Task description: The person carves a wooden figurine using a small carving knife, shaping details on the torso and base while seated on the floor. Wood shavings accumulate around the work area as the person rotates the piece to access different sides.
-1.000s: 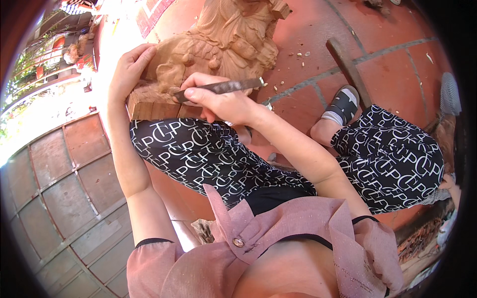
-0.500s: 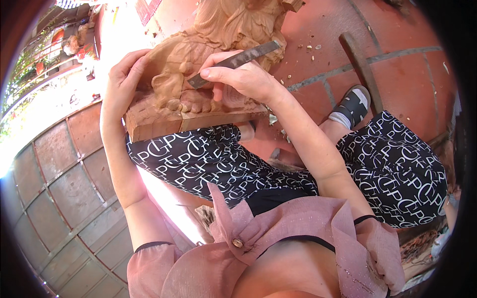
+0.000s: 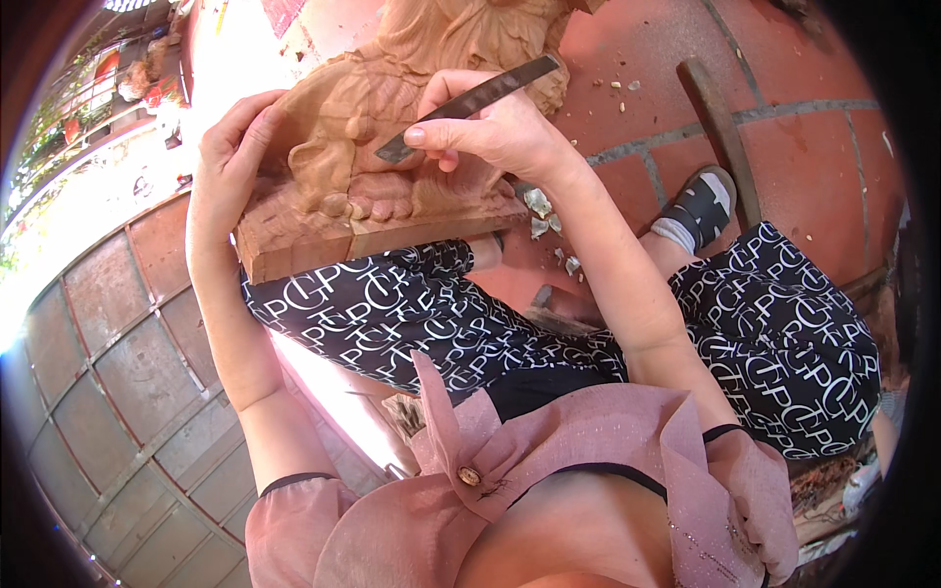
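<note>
Wooden carving (image 3: 338,122) beneath the right hand (image 3: 505,135), closed round a flat chisel (image 3: 495,90), apparently paring; left hand (image 3: 235,142) holds the carving's edge; next stroke would need firm bracing

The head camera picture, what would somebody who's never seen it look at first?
Probably the big carved wooden figure at the top middle, with its flat base above the person's left thigh. Next might be the dark, flat tool slanting over it, held in the right hand, while the left hand rests at the figure's left edge. Lower down, the black trousers with bold white patterns stand out too.
</note>
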`<state>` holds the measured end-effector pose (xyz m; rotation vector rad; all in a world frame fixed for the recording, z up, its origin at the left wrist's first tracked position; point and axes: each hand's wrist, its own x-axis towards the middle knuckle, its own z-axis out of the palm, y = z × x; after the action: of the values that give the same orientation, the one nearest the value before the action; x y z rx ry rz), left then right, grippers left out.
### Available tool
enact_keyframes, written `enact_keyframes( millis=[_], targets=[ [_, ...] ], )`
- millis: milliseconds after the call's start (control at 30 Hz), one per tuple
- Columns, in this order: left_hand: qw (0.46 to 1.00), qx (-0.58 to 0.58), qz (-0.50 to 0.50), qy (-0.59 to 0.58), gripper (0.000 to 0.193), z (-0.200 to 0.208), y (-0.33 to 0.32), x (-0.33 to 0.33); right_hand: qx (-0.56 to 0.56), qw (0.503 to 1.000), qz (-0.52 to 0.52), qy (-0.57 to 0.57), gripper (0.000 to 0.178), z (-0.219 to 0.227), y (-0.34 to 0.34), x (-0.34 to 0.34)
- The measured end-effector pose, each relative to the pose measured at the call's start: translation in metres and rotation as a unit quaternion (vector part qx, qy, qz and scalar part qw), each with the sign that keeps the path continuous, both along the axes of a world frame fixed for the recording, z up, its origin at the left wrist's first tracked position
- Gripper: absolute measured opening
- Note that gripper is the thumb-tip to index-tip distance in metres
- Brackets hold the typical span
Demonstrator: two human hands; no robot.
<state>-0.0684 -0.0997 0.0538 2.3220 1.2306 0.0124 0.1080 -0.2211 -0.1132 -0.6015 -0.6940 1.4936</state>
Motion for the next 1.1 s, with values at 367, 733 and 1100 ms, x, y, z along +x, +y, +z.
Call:
enact_keyframes(
  millis=[367,733,1100],
  targets=[
    [0.998,-0.024,-0.011,-0.051,0.024,-0.005,0.02,-0.008,0.017,1.0,-0.016,0.016,0.02,0.007,-0.008,0.004],
    [0.996,-0.046,-0.041,-0.062,0.025,-0.009,0.05,-0.013,0.039,0.996,-0.074,-0.028,0.015,-0.017,-0.01,-0.04],
    [0.995,-0.072,-0.02,-0.067,0.026,-0.012,0.066,-0.011,0.072,0.981,-0.163,-0.081,0.018,-0.022,-0.016,-0.073]
  ],
)
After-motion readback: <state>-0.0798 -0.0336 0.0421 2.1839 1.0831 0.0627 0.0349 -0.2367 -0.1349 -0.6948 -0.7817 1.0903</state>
